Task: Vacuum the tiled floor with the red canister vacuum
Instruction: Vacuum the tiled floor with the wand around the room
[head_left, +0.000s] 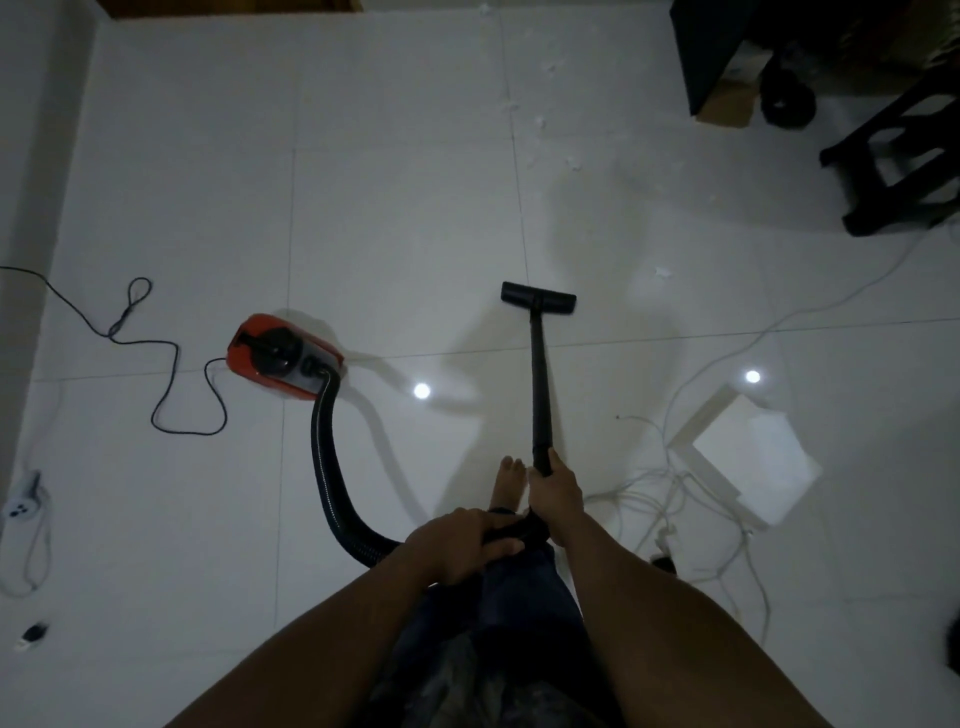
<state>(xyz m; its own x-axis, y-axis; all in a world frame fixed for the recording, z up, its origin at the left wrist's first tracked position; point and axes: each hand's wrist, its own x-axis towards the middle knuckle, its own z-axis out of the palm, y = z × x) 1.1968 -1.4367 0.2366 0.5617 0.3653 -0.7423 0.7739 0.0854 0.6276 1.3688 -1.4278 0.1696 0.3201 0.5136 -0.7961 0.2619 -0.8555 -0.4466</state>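
The red canister vacuum sits on the white tiled floor to my left. Its black ribbed hose curves from the canister down to my hands. My left hand is shut on the hose end at the handle. My right hand is shut on the black wand, just above the handle. The wand runs forward to the flat black floor head, which rests on the tiles ahead of me. Small white scraps of debris lie scattered further ahead.
The vacuum's black power cord loops across the floor at left, near a white power strip. White cables tangle at right beside a white box. Dark furniture legs and a cardboard box stand at the far right. My bare foot is beside the wand.
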